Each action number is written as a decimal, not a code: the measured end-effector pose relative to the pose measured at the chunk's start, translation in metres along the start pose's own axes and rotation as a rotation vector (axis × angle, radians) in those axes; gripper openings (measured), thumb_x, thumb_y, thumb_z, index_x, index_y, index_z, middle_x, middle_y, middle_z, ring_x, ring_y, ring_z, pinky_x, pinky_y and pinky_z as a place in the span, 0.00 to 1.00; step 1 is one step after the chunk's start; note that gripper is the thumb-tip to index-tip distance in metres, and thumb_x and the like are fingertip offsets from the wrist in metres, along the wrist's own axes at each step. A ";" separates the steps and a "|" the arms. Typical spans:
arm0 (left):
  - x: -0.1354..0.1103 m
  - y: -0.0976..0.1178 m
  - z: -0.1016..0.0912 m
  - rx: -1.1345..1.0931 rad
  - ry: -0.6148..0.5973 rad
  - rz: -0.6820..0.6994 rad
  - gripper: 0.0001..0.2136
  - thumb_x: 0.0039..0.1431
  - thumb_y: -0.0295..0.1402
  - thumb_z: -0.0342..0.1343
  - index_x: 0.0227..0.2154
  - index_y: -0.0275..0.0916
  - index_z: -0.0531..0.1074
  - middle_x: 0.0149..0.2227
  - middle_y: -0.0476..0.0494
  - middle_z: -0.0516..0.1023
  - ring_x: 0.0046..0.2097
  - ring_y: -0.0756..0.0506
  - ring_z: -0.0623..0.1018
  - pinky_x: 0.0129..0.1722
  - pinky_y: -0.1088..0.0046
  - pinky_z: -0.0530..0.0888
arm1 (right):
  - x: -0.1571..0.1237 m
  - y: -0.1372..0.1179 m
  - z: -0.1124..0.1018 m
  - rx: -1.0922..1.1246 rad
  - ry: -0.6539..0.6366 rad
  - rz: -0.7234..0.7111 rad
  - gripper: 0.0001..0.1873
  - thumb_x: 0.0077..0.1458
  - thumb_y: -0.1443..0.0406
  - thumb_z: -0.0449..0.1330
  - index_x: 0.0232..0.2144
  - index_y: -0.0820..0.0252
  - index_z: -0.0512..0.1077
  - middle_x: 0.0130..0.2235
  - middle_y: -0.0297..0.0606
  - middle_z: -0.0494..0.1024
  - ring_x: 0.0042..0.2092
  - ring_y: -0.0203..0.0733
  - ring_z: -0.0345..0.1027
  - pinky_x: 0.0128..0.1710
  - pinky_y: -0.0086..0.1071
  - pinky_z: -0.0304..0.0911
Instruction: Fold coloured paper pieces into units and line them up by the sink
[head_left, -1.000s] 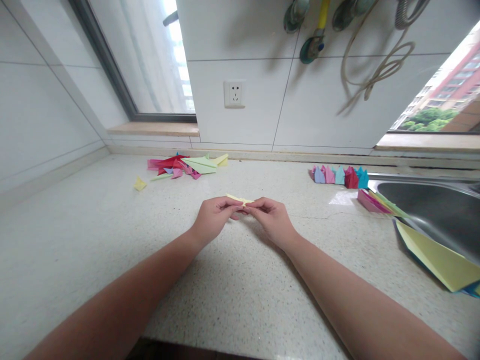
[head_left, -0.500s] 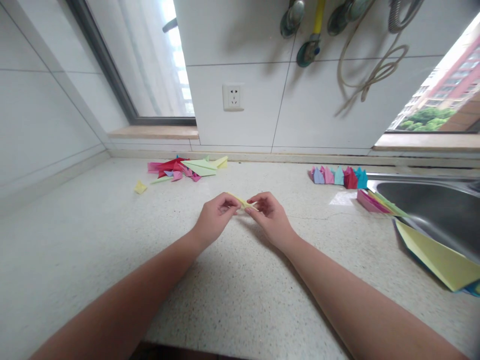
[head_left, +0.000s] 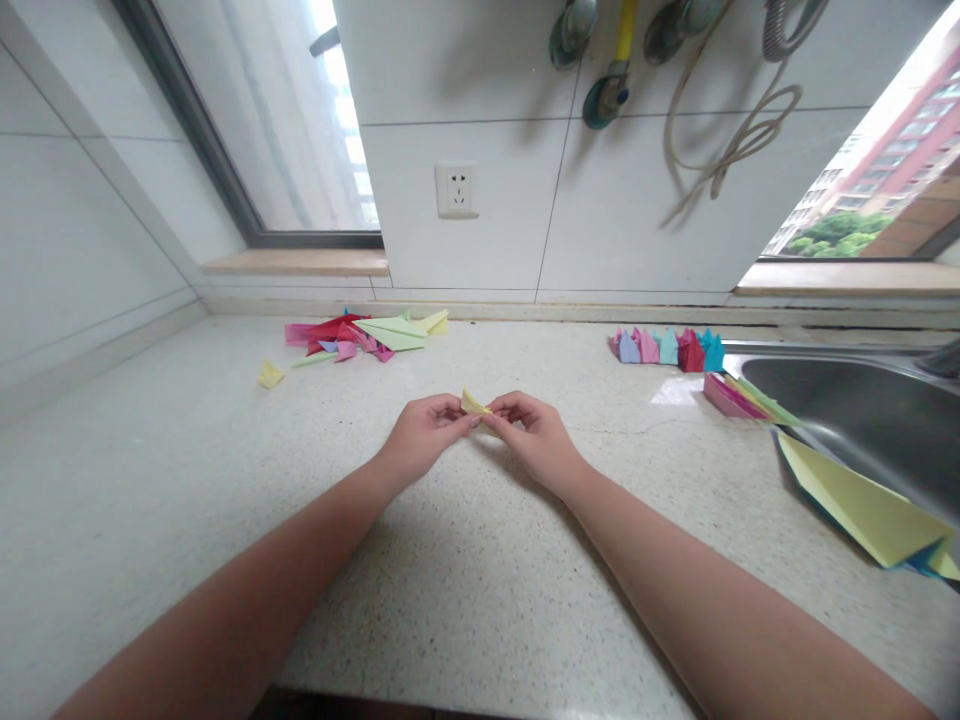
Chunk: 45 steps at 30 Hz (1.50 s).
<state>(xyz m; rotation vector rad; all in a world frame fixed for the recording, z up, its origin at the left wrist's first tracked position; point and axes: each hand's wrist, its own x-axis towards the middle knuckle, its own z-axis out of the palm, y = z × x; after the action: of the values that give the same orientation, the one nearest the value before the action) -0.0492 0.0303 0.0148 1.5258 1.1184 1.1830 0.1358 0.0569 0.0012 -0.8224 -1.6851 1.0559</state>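
Observation:
A small folded yellow paper (head_left: 474,404) is pinched between my two hands, just above the countertop (head_left: 450,570). My left hand (head_left: 426,434) grips its left side with thumb and fingertips. On the other side, my right hand (head_left: 534,436) is closed on the paper too, thumb toward me. One pale yellow flap sticks up between the fingertips; the fingers cover the rest of the folds.
At the back left lies a pile of folded coloured papers (head_left: 390,332), with a small yellow folded piece (head_left: 271,375) beside it. A row of small folded paper figures (head_left: 669,348) stands at the back right. Folded papers (head_left: 739,398) and larger yellow paper (head_left: 862,500) lie by the sink (head_left: 840,385).
The yellow paper has turned between my fingers, so a flap now points up near the left fingertips. My hands have come slightly closer together. The whole view has shifted a little.

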 end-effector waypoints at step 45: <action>0.002 -0.002 0.001 -0.064 -0.116 -0.213 0.12 0.56 0.41 0.61 0.35 0.37 0.72 0.20 0.53 0.71 0.17 0.54 0.65 0.18 0.78 0.59 | 0.002 -0.008 0.003 0.492 -0.047 0.397 0.15 0.47 0.56 0.69 0.29 0.60 0.72 0.20 0.28 0.67 0.21 0.30 0.55 0.22 0.28 0.46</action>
<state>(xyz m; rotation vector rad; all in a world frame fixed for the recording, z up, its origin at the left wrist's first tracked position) -0.0484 0.0321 0.0131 1.3715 1.1241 0.9650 0.1319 0.0546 0.0085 -0.8208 -1.2356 1.6879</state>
